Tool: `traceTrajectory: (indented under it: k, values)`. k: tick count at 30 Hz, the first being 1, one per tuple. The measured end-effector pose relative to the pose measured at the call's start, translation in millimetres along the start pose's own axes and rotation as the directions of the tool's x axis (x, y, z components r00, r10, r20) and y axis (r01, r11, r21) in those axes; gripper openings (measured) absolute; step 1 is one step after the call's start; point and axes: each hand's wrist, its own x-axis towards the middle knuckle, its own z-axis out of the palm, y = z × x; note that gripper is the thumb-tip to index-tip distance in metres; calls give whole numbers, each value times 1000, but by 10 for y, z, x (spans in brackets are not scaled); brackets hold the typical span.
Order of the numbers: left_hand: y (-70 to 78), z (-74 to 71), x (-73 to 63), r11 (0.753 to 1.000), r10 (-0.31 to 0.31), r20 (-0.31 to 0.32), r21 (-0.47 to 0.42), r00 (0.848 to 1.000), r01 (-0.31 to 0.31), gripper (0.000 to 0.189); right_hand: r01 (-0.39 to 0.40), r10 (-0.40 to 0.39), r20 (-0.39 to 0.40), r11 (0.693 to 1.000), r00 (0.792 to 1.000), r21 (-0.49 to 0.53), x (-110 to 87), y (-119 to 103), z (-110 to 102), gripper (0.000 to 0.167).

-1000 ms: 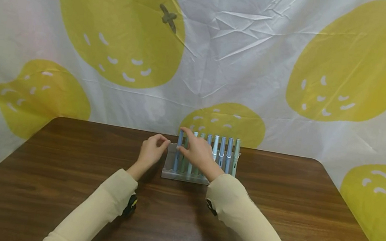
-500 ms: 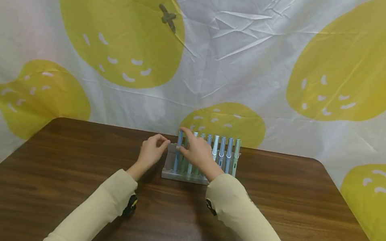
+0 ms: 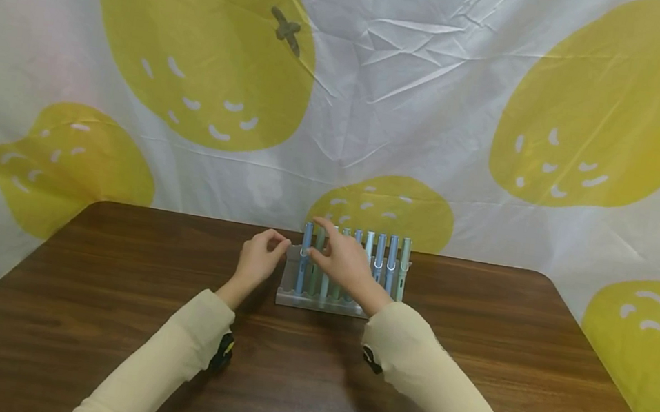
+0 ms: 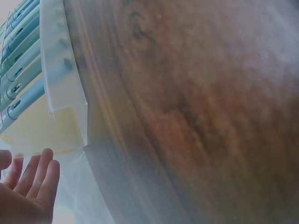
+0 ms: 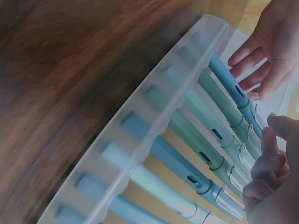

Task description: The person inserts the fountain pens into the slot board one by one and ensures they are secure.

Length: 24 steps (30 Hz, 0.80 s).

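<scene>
A clear plastic pen rack stands on the table with several capped pens upright in a row. The leftmost is a blue pen, standing in its slot with its clip to the front. My right hand is just right of that pen, index finger and thumb spread and apart from it, in front of the middle pens, partly hiding them. My left hand pinches the rack's upper left corner between thumb and index finger. In the right wrist view, the left hand shows beside the rack's end wall.
The brown wooden table stretches around the rack on all sides. Behind it hangs a white cloth printed with yellow lemons. At the rack's right end stands a green pen.
My right hand has let go of the leftmost blue pen and drawn slightly to the right. The pen stays upright in the rack. My left hand keeps its place.
</scene>
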Motion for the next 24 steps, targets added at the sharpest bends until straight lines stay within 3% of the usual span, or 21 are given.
traceTrajectory:
  k: [14, 24]
  values:
    - [11, 0, -5, 1000, -4, 8, 0, 1000, 4, 21, 46, -44, -28, 998, 999, 53, -401, 286, -84, 45]
    - [-17, -29, -38, 1000, -18, 32, -3, 999, 18, 23, -14, 17, -37, 997, 999, 69, -732, 550, -208, 42]
